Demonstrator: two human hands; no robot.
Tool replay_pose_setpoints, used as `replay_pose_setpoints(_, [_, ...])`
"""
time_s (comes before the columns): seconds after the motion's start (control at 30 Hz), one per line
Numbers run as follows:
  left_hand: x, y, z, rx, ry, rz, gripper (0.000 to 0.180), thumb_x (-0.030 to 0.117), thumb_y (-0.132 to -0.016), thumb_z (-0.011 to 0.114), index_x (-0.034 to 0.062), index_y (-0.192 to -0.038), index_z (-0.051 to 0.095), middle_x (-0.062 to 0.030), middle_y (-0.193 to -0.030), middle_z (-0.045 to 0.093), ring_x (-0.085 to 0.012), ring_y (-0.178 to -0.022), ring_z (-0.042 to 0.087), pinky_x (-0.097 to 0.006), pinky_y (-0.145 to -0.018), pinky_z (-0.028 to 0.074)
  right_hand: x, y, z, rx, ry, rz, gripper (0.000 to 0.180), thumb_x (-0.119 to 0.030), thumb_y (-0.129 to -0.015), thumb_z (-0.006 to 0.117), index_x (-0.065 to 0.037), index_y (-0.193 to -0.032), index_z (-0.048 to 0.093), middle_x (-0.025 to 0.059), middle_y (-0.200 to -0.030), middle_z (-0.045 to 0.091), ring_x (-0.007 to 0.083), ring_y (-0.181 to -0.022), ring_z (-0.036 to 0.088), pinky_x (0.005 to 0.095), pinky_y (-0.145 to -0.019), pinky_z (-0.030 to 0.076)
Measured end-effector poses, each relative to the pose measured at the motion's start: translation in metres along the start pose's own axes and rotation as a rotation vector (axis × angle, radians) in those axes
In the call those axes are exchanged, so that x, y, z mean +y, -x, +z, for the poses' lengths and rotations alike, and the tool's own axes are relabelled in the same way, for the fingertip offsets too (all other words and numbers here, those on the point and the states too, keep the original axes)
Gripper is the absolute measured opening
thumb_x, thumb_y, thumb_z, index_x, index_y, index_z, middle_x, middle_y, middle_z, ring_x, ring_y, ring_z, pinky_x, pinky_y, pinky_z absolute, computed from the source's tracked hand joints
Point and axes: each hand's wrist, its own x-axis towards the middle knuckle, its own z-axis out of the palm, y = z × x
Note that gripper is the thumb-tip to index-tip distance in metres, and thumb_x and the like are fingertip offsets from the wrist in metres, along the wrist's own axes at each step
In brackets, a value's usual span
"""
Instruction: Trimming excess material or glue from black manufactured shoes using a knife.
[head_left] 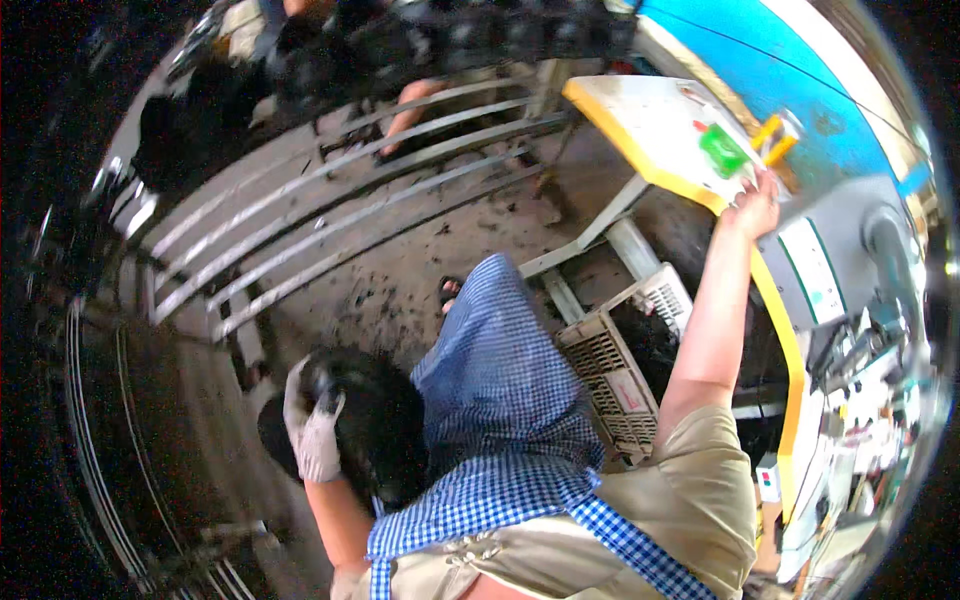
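My left hand (315, 425), in a pale glove, is closed around a dark, rounded black bundle (375, 430) at my left side, held against the checked apron. The bundle's kind does not show. My right arm stretches out to the white table with a yellow edge (640, 115). There my bare right hand (757, 207) is at the tabletop, its fingers blurred, so whether they grip anything is unclear. Close beside those fingers lies a bright green object (722, 151). Just beyond it is a yellow, can-like thing (777, 138).
A grey machine (840, 250) stands on the table to the right of my hand. Beneath the table is a beige plastic crate (610, 385) with dark contents. A metal rail rack (340, 190) stands ahead to the left, with black items along the top and another person's arm (408, 112) behind.
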Motion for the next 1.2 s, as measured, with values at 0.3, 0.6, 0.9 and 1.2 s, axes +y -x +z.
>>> replay_pose_setpoints(0.3, [-0.012, -0.033, 0.02, -0.187, -0.128, 0.087, 0.049, 0.007, -0.074, 0.071, 0.0011, -0.119, 0.052, -0.0072, -0.112, 0.059, -0.0161, -0.105, 0.053, -0.029, -0.095, 0.04, 0.028, 0.261, 0.041, -0.61, -0.273, 1.195, 0.019, -0.022, -0.091, 0.058, -0.007, -0.101, 0.062, 0.0012, -0.084, 0.063, 0.0005, -0.045, 0.035, 0.0154, -0.033, 0.024])
replay_pose_setpoints(0.6, [-0.017, -0.027, 0.006, -0.134, -0.001, 0.044, 0.047, 0.011, -0.075, 0.071, 0.0003, -0.118, 0.053, -0.006, -0.108, 0.06, -0.014, -0.1, 0.055, -0.027, -0.091, 0.042, 0.019, 0.378, 0.05, -0.882, -0.136, 1.276, 0.019, -0.02, -0.087, 0.063, -0.006, -0.1, 0.064, 0.0036, -0.083, 0.065, 0.0032, -0.04, 0.036, 0.0179, -0.042, 0.034])
replay_pose_setpoints(0.9, [-0.019, -0.029, 0.005, -0.136, -0.02, 0.014, 0.055, 0.02, -0.071, 0.075, 0.0002, -0.117, 0.052, -0.009, -0.109, 0.06, -0.0168, -0.101, 0.056, -0.03, -0.091, 0.044, -0.003, 0.385, 0.043, -0.907, -0.12, 0.846, 0.017, -0.011, -0.09, 0.057, 0.0, -0.102, 0.062, 0.0103, -0.082, 0.063, 0.0051, -0.045, 0.044, 0.0208, -0.046, 0.04])
replay_pose_setpoints(1.2, [-0.018, -0.027, 0.006, -0.109, -0.096, 0.028, 0.055, 0.019, -0.071, 0.074, 0.0007, -0.118, 0.053, -0.0089, -0.109, 0.06, -0.0173, -0.101, 0.056, -0.03, -0.092, 0.043, -0.021, 0.367, 0.029, -1.12, -0.194, 0.427, 0.014, -0.001, -0.089, 0.052, 0.001, -0.1, 0.06, 0.0154, -0.087, 0.066, 0.0109, -0.047, 0.054, 0.0223, -0.044, 0.042])
